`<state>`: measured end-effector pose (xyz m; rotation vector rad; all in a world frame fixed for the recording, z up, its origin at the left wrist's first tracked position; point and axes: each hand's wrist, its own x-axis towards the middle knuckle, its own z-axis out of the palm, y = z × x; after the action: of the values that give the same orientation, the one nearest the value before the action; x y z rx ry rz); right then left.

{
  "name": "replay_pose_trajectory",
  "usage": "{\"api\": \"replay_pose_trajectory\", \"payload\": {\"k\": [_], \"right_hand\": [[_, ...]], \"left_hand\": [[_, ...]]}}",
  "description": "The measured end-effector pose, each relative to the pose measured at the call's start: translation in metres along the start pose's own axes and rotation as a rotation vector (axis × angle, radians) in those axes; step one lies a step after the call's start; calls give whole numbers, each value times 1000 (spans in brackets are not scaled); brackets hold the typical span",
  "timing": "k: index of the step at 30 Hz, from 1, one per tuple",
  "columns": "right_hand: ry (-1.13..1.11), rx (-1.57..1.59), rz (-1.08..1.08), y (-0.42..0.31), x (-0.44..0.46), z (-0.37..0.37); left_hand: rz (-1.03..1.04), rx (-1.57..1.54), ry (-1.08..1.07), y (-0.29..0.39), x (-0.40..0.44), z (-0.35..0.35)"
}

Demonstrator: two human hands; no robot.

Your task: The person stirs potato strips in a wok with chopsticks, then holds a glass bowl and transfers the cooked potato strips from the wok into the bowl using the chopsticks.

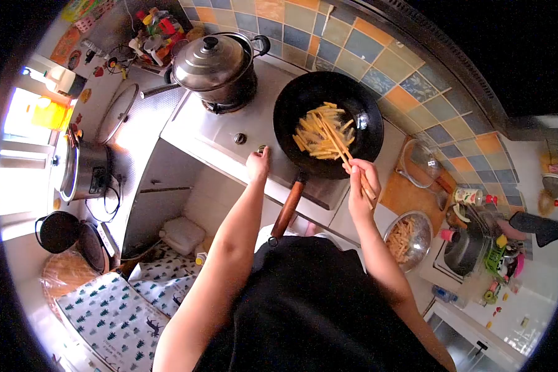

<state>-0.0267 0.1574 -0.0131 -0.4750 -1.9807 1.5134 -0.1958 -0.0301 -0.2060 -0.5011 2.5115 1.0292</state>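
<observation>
My right hand (362,187) is closed around a pair of wooden chopsticks (335,137), whose tips reach in among the fries. Those pale yellow potato fries (319,142) lie in the bottom of a black wok (367,105) on the stove's right burner. The wok's wooden handle (287,209) points toward my body, with neither hand on it. My left hand (258,162) is at the stove's front, its fingers pinched on a control knob (262,149), mostly covered by the fingertips. A second stove knob (240,139) stands just to its left.
A lidded steel pot (211,65) occupies the left burner. To the right are a steel bowl (423,248) of fries, a wooden cutting board (394,195) and a glass lid (420,162). A cooker (84,170) stands by the window. A sink (465,254) is at far right.
</observation>
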Motion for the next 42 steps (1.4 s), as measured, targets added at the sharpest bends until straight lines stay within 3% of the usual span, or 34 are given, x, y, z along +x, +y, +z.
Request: {"api": "replay_pose_trajectory", "payload": {"k": [7,13,19,25,30,33,37,39,42], "right_hand": [[-21,-49,-11,-1,-2,3],[-45,-74,33,-1,-5,-7],[-26,-35,58,1,-7,-13],[-12,-22,115,3,-9,-19],[13,-25,116,6,-10,-22],[36,15,120,2,-10,-26],[51,37,173,4,-11,-40],[30,56,188,7,-12,-45],[-48,86,196,9,-17,-43]], "left_hand": [[-24,66,70,8,-4,5],[166,109,35,10,-6,-9],[487,404,18,7,1,-24],[741,788,-168,16,14,-47],[875,854,-102,0,26,-44],[761,781,-19,-1,12,-46],[816,279,135,9,-27,-76],[697,100,97,30,-68,-99],[691,-276,64,44,-115,-111]]}}
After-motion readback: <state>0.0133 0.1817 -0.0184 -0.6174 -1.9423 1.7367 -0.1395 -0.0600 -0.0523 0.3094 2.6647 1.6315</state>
